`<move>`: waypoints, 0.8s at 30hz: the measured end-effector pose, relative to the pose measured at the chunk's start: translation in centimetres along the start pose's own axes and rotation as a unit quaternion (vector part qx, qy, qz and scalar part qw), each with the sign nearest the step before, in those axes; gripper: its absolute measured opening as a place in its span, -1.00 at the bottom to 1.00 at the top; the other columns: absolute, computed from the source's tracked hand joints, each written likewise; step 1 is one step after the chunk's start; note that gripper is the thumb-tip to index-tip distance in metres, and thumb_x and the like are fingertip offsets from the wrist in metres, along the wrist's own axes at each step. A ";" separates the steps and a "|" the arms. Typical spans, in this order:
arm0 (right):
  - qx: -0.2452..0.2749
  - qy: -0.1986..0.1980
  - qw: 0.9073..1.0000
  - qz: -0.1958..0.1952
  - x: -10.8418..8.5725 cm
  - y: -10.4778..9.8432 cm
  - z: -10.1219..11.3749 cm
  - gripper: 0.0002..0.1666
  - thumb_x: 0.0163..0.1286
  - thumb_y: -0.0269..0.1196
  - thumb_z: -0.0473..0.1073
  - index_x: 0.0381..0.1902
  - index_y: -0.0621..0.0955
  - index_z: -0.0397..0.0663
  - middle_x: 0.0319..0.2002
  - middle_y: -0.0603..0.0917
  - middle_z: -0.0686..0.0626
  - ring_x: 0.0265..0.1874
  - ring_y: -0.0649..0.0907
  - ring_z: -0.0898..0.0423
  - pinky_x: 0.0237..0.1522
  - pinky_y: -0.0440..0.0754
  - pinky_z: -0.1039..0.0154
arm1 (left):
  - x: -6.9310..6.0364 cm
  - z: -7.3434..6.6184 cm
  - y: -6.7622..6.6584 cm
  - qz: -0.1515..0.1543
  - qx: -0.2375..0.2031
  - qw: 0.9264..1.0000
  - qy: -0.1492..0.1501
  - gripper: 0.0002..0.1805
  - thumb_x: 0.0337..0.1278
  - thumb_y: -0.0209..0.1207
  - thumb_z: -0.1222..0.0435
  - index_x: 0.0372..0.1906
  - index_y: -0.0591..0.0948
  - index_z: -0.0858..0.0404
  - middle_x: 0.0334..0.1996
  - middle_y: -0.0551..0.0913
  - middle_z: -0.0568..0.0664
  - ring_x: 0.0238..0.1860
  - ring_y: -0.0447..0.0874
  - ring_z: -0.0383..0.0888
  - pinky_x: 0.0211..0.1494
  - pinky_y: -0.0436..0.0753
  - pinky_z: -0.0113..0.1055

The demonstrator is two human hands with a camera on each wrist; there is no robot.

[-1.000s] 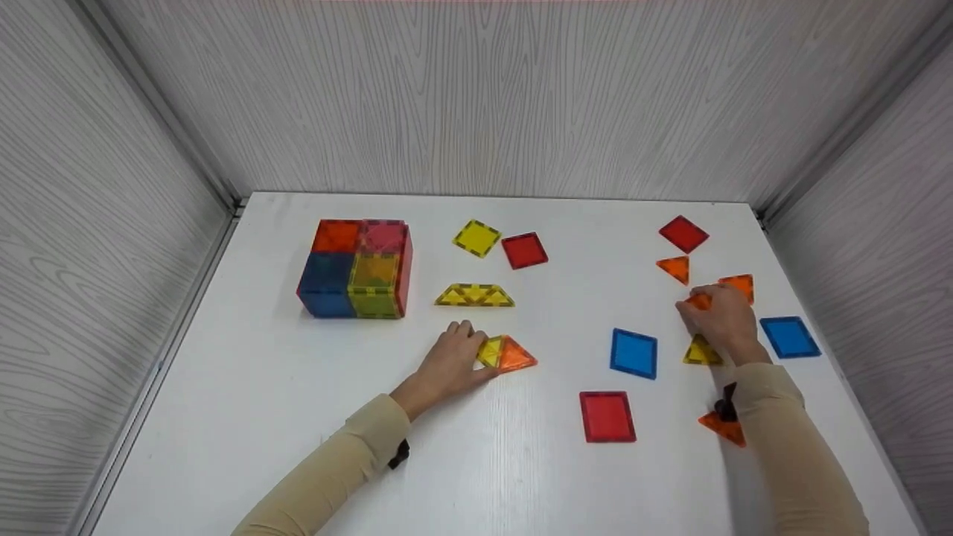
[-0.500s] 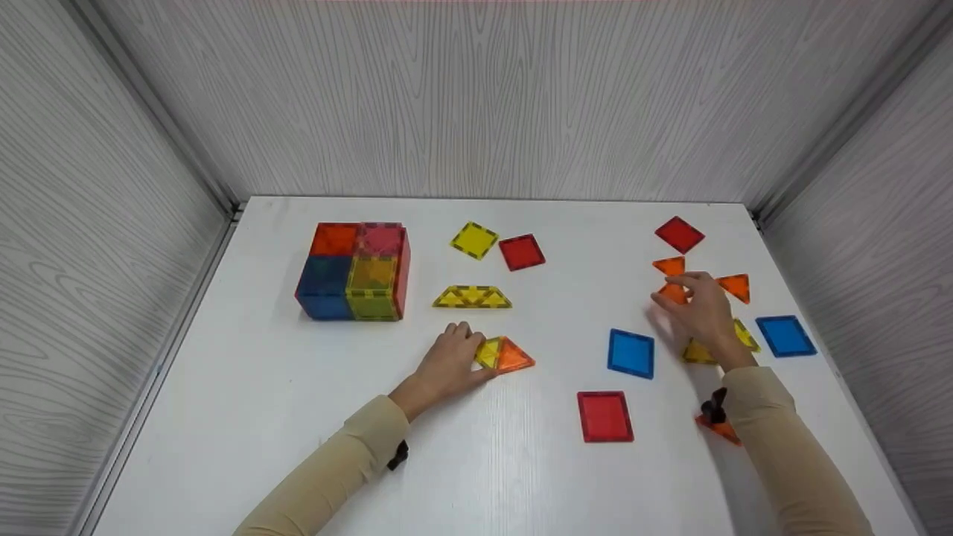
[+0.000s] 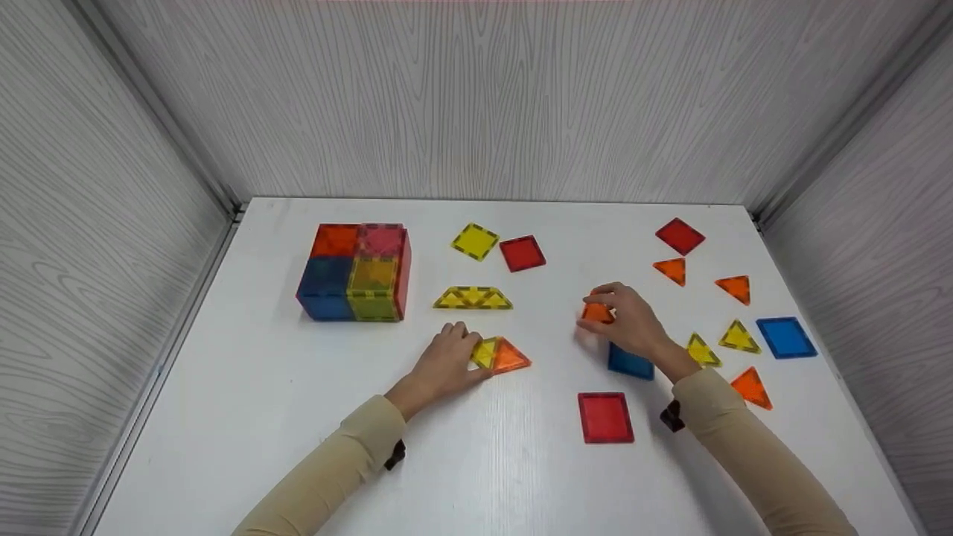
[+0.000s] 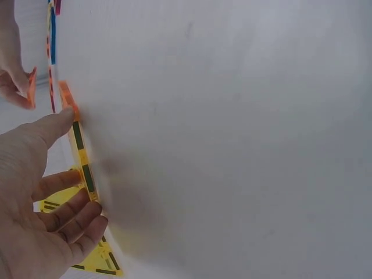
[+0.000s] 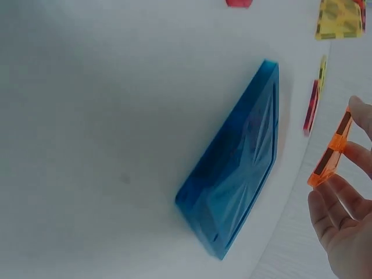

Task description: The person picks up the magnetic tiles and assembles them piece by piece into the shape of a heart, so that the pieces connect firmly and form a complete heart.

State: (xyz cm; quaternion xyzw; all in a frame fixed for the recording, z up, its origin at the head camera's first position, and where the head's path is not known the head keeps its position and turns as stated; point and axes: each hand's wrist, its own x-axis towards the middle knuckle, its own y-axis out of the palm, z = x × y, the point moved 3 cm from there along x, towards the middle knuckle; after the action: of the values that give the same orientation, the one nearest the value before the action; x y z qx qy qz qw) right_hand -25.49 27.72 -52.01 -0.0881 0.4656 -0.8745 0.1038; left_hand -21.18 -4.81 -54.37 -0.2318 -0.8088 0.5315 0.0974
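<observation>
Low over the table's middle, my left hand (image 3: 441, 363) pinches a joined piece of magnetic tiles, a yellow part (image 3: 484, 353) beside an orange triangle (image 3: 511, 356). In the left wrist view the thumb lies along the orange edge (image 4: 67, 100), with fingers by the yellow part. My right hand (image 3: 634, 324) pinches a loose orange triangular magnetic tile (image 3: 598, 313) between thumb and fingers. The right wrist view shows this orange tile (image 5: 332, 152) raised off the table. Below that hand lies a blue square tile (image 3: 630, 362), partly covered by it.
A multicoloured tile block (image 3: 354, 273) stands at the left. Behind my left hand is a yellow trapezoid of tiles (image 3: 473, 298). A red square (image 3: 605, 418) lies in front; yellow (image 3: 739, 337) and orange triangles (image 3: 752, 388) and a blue square (image 3: 787, 338) are scattered right. Walls enclose the table.
My right hand has picked up an orange triangle from the right-hand group and carried it left, above the blue square. The left hand stays in place with its joined piece.
</observation>
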 end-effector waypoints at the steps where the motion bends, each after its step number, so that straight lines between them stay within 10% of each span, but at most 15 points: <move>1: -0.004 -0.007 1.000 0.010 0.1 0.4 0.5 -0.42 0.38 0.48 0.04 0.25 0.71 -0.13 0.30 0.60 -0.24 0.21 0.60 -0.21 0.26 0.67 -0.17 | 0.0 0.1 0.0 0.002 -0.001 1.000 -0.002 -0.33 0.29 0.39 -0.08 0.26 0.60 0.33 0.04 0.55 0.15 0.03 0.44 0.02 0.16 0.54 -0.08; 13: -0.053 -0.071 0.988 0.123 0.3 4.3 4.3 -0.53 0.39 0.46 0.03 0.21 0.74 0.03 0.26 0.67 -0.09 0.23 0.59 -0.08 0.24 0.72 -0.04 | -0.1 0.2 -0.1 0.012 -0.008 1.000 -0.004 -0.34 0.29 0.40 -0.05 0.27 0.61 0.34 0.04 0.55 0.15 0.04 0.44 0.02 0.20 0.55 -0.08; 24: -0.079 -0.094 0.987 0.101 1.0 4.7 4.3 -0.58 0.37 0.48 -0.02 0.13 0.77 -0.01 0.17 0.70 -0.11 0.14 0.60 -0.06 0.17 0.72 0.00 | 0.0 0.4 -0.1 0.010 -0.007 1.000 -0.006 -0.34 0.30 0.39 -0.07 0.26 0.62 0.33 0.06 0.58 0.16 0.06 0.45 0.03 0.20 0.56 -0.06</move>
State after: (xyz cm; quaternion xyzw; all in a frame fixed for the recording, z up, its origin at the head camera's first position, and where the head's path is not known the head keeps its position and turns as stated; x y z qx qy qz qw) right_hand -24.92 21.41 -53.50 -0.1306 0.5277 -0.8078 0.2281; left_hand -21.39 -5.15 -54.43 -0.2372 -0.8105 0.5286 0.0855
